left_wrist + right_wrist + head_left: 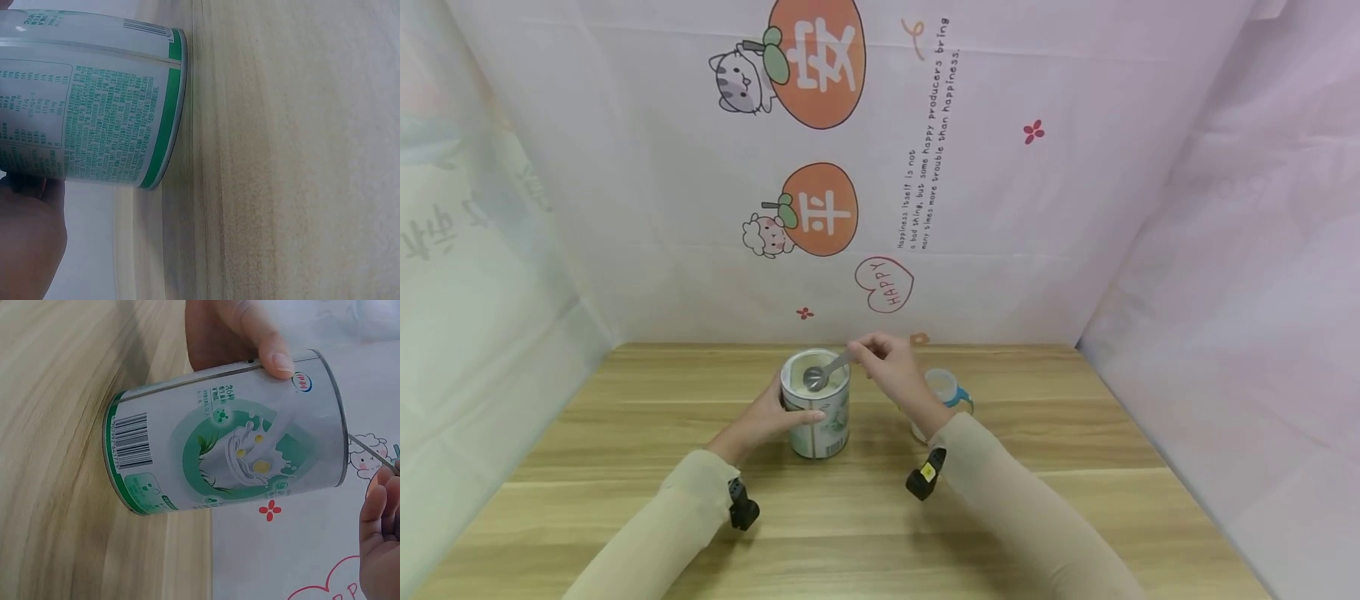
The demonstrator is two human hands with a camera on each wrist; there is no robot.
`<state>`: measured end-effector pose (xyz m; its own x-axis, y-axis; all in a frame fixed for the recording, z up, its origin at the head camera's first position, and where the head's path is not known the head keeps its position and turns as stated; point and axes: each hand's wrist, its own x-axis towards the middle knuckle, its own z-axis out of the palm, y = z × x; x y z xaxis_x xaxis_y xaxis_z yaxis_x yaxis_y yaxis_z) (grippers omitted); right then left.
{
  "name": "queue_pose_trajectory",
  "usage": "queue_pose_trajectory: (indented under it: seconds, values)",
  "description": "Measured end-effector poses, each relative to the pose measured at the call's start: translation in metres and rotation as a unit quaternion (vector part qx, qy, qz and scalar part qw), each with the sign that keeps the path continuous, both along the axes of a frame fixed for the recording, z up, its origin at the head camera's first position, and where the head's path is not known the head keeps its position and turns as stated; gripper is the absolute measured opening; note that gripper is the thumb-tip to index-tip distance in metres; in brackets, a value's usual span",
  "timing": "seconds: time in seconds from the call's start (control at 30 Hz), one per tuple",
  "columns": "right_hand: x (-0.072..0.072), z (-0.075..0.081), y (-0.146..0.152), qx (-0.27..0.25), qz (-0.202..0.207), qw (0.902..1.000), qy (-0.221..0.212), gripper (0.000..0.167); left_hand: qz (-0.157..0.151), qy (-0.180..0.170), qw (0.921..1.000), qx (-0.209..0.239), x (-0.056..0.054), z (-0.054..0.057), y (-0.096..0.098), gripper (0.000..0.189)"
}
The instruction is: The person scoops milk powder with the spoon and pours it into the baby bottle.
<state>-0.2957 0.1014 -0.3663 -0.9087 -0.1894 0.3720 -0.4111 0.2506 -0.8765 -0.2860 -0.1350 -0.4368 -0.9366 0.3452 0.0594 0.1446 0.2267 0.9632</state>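
Observation:
An open milk powder can [820,425] stands upright on the table, white and green with a barcode low on its side. My left hand [772,419] grips it from the left, thumb across the near side and fingers round the far side. In the right wrist view the can [237,437] shows a printed milk glass. My right hand [891,371] pinches the handle of a metal spoon [816,378]. The spoon's bowl is at the can's mouth over pale powder. Whether it touches the powder, I cannot tell.
Behind my right wrist stands a clear cup or bottle [942,383] with a blue handle or band, partly hidden by the forearm. The wooden table [850,542] ends at a printed cloth backdrop [985,208], with cloth sides left and right.

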Motion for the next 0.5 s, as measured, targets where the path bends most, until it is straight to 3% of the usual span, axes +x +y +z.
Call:
queue_pose_trajectory:
  seconds: [0.27,0.5]
  values:
    - [-0.001,0.005,-0.008,0.098,0.021,0.9937,0.049,0.019,-0.015,0.011,0.9998,0.011,0.000,-0.001,-0.001,0.098]
    - [-0.004,0.009,-0.014,0.202,0.040,0.9724,0.109,0.016,-0.024,0.010,0.9994,0.022,-0.001,0.000,-0.002,0.096]
